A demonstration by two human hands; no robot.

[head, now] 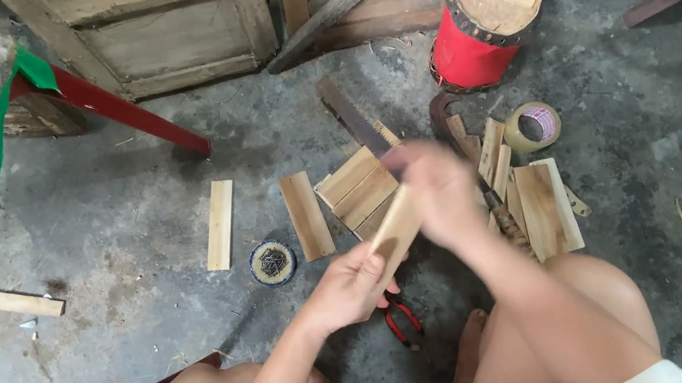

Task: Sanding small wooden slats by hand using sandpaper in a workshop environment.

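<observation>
Your left hand grips a wood strip mid-scene; your right hand, blurred, closes over its far end. Red pliers lie near, beneath. A small round tin of nails sits left, wood pieces and a saw beyond.

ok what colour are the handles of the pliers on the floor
Red, seen in the head view: the pliers lie on the concrete floor just below the left hand.
</observation>
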